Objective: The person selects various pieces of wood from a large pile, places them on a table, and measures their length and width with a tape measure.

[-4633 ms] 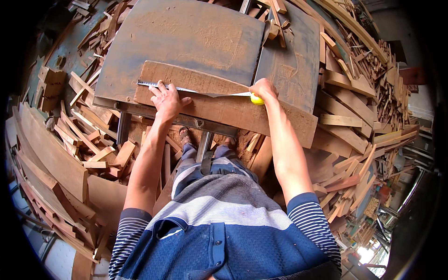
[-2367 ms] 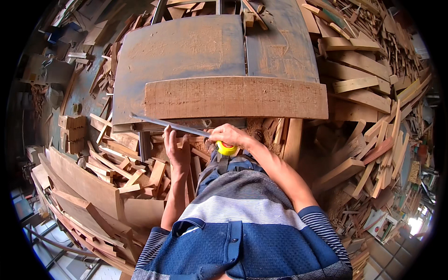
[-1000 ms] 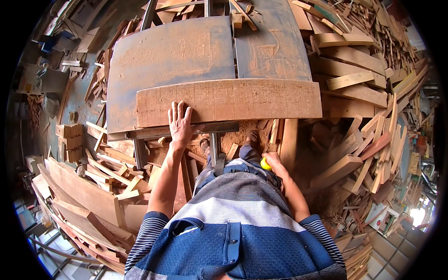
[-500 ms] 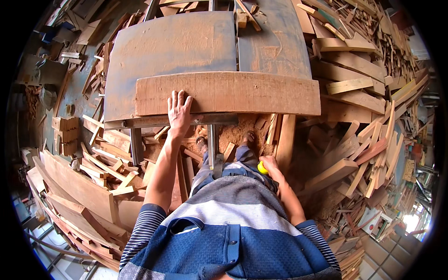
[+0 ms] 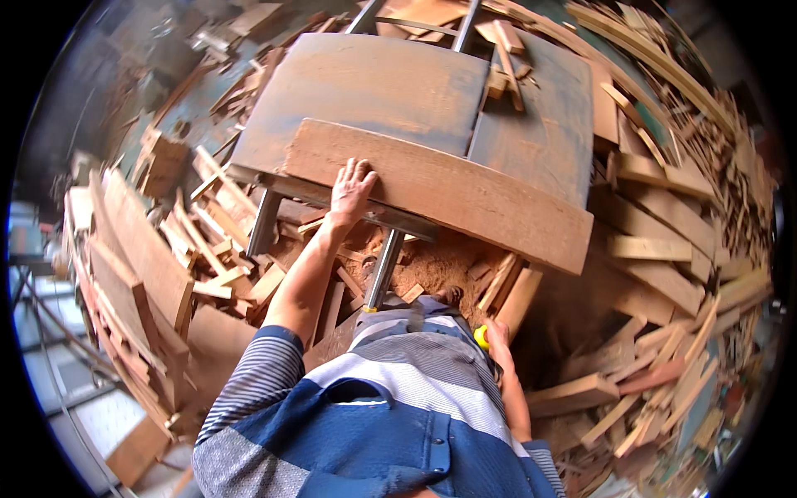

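Note:
A thick reddish-brown plank [image 5: 448, 196] lies across the near side of a metal-topped table [image 5: 365, 83], its right end sticking out past the tabletop. On the plank's near edge, toward its left end, rests my left hand [image 5: 352, 192], fingers stretched over the wood and not wrapped round it. Down by my right hip, my right hand [image 5: 498, 334] is closed round a small yellow tape measure [image 5: 481, 336]; only part of its rounded case shows, the rest hidden by the fingers.
Small wood offcuts [image 5: 506, 70] lie on the tabletop's far part. A metal bar [image 5: 384, 270] juts from the table toward my waist. Stacked boards [image 5: 137, 241] stand at left, piled timber [image 5: 656, 249] at right. Sawdust [image 5: 448, 266] covers the floor by my feet.
My view has turned, so table and plank now appear slanted, the plank's right end lower. My left hand stays on the plank; my right still holds the tape measure near my hip.

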`<state>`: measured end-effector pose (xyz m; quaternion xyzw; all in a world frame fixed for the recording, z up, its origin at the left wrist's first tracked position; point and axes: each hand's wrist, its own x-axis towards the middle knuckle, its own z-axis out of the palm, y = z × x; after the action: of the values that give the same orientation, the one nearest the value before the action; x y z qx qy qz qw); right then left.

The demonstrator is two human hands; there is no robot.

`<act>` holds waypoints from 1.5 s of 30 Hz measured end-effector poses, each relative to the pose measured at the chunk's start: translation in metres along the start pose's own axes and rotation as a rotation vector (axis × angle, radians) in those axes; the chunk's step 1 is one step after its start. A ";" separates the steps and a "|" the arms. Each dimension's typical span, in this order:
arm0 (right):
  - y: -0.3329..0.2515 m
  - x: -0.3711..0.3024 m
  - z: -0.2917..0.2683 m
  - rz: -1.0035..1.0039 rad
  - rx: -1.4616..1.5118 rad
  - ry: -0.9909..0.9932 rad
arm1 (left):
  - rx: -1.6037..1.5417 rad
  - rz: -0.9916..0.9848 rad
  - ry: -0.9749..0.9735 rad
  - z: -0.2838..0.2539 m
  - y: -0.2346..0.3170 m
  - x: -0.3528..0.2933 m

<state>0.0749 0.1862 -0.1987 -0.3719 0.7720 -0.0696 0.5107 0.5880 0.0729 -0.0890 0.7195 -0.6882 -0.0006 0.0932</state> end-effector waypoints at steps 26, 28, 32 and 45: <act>0.031 0.003 -0.022 0.149 0.270 -0.081 | 0.036 -0.039 -0.141 -0.004 0.011 0.017; 0.026 0.005 -0.019 0.113 0.276 -0.054 | 0.059 -0.037 -0.166 -0.001 0.008 0.028; -0.001 -0.017 -0.021 -0.303 0.278 -0.065 | 0.062 -0.055 -0.184 0.000 0.003 0.037; -0.121 0.080 -0.094 -0.172 0.863 0.251 | 0.019 -0.039 -0.101 0.008 -0.010 0.096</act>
<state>0.0410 0.0225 -0.1545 -0.1766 0.6946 -0.4716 0.5138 0.6019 -0.0233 -0.0855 0.7325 -0.6780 -0.0323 0.0514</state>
